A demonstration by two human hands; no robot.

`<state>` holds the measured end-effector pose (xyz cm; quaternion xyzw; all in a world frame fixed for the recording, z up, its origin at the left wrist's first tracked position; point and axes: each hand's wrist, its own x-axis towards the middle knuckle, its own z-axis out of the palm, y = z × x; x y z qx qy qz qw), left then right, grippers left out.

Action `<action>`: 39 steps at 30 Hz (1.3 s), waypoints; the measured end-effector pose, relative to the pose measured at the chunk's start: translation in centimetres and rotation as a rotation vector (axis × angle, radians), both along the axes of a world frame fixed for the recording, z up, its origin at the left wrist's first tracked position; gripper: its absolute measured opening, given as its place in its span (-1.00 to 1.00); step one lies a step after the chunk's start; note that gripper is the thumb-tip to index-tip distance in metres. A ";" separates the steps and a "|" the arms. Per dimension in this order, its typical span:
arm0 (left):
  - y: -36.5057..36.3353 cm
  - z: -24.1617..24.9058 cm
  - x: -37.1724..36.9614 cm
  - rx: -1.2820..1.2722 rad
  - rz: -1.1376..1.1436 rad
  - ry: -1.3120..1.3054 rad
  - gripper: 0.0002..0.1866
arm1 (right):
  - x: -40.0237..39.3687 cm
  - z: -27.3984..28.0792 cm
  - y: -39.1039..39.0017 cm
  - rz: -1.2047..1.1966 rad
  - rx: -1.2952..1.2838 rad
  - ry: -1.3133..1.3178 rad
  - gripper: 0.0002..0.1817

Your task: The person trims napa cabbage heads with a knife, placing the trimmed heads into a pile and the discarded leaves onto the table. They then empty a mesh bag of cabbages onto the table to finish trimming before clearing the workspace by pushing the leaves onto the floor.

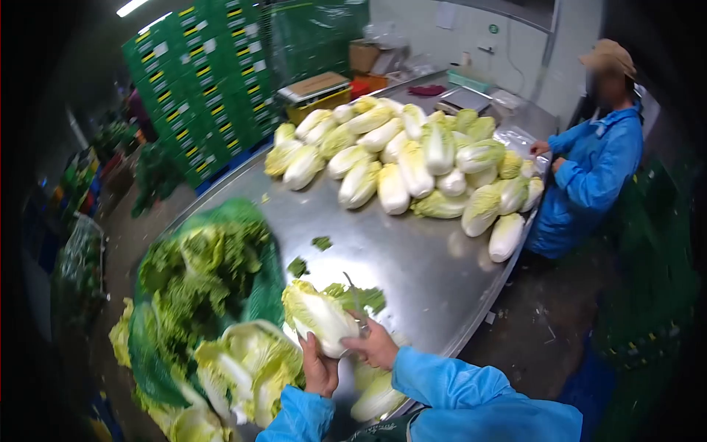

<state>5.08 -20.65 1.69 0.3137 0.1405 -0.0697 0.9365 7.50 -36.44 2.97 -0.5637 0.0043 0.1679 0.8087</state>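
Note:
A trimmed napa cabbage (320, 317), pale with a white base, is held above the steel table, tilted with its base toward me. My left hand (320, 366) is closed around its lower left side. My right hand (375, 346) is closed at the base on the right, gripping a knife (353, 291) whose thin dark blade points up and away beside the cabbage. The knife's handle is hidden in my fingers. Behind the held cabbage lie loose green leaf pieces (357, 298). Another cabbage (379, 398) rests close to my right forearm, partly covered.
Several napa cabbages (394, 188) are heaped at the far side of the steel table (317, 217). To the left, a green mesh bag (269, 272) holds outer leaves. A co-worker in a blue jacket (600, 162) stands at the right edge. Green crates (199, 88) are stacked behind.

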 end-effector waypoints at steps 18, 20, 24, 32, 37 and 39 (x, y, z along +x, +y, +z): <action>-2.0 -3.4 1.0 2.023 -0.420 -0.127 -0.17 | 39.3 6.1 -42.4 -1.117 -0.943 -0.598 -0.28; -1.0 -5.2 -0.7 2.126 -0.388 0.003 -0.17 | 40.2 6.9 -40.9 -1.039 -1.151 -0.449 -0.22; 2.7 -5.9 -4.8 2.173 -0.436 0.169 -0.19 | 51.6 -0.7 -49.0 -0.821 -1.392 -0.404 -0.36; 12.7 -6.9 -11.4 2.379 -0.258 0.282 -0.25 | 42.1 -0.8 -23.7 -0.340 -0.714 -0.573 -0.55; 19.2 -9.9 -13.9 2.254 0.254 0.263 -0.19 | 30.0 3.6 2.9 0.157 -0.753 -0.314 -0.57; 21.9 -10.2 -14.5 2.158 0.425 0.380 -0.22 | 26.6 3.0 11.9 0.227 -0.658 -0.667 -0.52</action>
